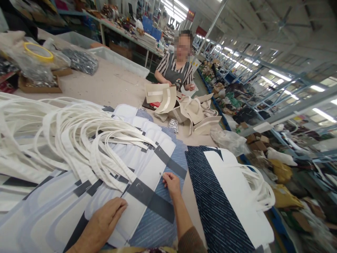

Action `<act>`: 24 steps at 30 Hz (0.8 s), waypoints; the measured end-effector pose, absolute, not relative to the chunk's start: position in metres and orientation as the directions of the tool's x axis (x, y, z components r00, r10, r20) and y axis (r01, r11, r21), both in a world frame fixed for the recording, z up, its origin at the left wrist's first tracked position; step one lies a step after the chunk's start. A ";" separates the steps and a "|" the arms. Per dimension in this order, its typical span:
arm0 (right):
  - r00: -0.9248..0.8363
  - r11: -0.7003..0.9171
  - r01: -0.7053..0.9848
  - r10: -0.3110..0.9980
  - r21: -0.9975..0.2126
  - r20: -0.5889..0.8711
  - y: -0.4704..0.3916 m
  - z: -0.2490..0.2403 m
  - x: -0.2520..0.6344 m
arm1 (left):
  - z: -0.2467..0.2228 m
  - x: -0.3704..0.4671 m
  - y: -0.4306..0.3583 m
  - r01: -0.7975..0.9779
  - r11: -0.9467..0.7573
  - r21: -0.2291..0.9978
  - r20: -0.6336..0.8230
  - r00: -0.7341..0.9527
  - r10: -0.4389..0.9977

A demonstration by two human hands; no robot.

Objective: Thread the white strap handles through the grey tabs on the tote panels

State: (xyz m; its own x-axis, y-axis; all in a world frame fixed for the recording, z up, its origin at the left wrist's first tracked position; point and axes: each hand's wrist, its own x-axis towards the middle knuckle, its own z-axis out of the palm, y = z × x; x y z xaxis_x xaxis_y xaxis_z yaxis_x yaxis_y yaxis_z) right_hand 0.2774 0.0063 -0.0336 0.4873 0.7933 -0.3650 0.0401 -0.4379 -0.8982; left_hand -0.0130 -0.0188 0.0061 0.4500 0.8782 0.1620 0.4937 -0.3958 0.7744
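My left hand [106, 216] rests on a white bag panel [151, 170] with its fingers lying flat. My right hand [171, 183] is closed in a pinch at the panel's right edge, beside a small dark metal piece [160, 173]. Whatever its fingertips hold is hidden. Dark grey strips [143, 192] cross the panel onto blue patterned fabric [154, 225]. Looped white straps [79, 135] from a spread stack of such panels lie to the left of my hands.
On the right lies another stack of navy patterned and white panels [229, 186] with white handles. Across the table a person [179, 66] handles beige bag pieces [168, 100]. At the far left are yellow tape [38, 52], plastic bags and a cardboard box [39, 89].
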 end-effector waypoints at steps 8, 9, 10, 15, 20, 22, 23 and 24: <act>0.412 -0.455 0.262 0.850 -0.851 -0.328 0.023 -0.030 0.273 | -0.007 -0.017 -0.018 0.489 -0.481 0.728 0.259 0.453 0.853; 0.408 -0.456 0.288 0.854 -0.842 -0.322 0.024 -0.029 0.271 | -0.007 -0.017 -0.018 0.487 -0.485 0.726 0.267 0.451 0.852; 0.407 -0.459 0.310 0.856 -0.833 -0.320 0.025 -0.029 0.270 | -0.006 -0.017 -0.018 0.486 -0.487 0.725 0.271 0.449 0.851; 0.445 -0.543 0.350 0.813 -0.764 -0.374 0.026 -0.030 0.274 | -0.005 -0.016 -0.017 0.502 -0.460 0.733 0.238 0.445 0.863; 0.501 -0.593 0.374 0.776 -0.713 -0.383 0.028 -0.017 0.291 | -0.003 -0.017 -0.018 0.490 -0.404 0.773 0.175 0.447 0.877; 0.522 -0.559 0.403 0.791 -0.725 -0.320 0.029 -0.007 0.284 | -0.002 -0.018 -0.019 0.477 -0.379 0.793 0.153 0.446 0.882; 0.524 -0.522 0.427 0.808 -0.738 -0.268 0.029 -0.001 0.274 | -0.002 -0.020 -0.020 0.471 -0.366 0.803 0.140 0.447 0.883; 0.506 -0.462 0.464 0.838 -0.756 -0.202 0.029 0.003 0.260 | -0.002 -0.021 -0.021 0.463 -0.355 0.812 0.129 0.450 0.883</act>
